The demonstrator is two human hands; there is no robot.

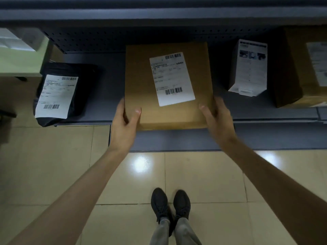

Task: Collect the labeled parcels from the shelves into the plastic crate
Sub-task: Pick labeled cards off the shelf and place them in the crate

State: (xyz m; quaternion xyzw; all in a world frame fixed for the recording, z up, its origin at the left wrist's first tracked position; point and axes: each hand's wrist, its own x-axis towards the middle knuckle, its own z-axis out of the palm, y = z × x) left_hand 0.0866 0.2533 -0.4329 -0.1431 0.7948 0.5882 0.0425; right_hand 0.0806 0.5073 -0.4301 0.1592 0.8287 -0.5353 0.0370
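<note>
Hands, left hand [126, 119] and right hand [216, 114], grip cardboard parcel [146, 82] by its near corners

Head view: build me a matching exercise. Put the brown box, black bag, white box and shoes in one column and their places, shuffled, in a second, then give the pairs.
Column one:
1. brown box
2. black bag
3. white box
4. shoes

Column two:
A. on the floor
B. gripped by the left hand and right hand
C. lying at the left of the shelf
D. standing on the shelf, right of the brown box

Pairs: 1-B, 2-C, 3-D, 4-A.
</note>
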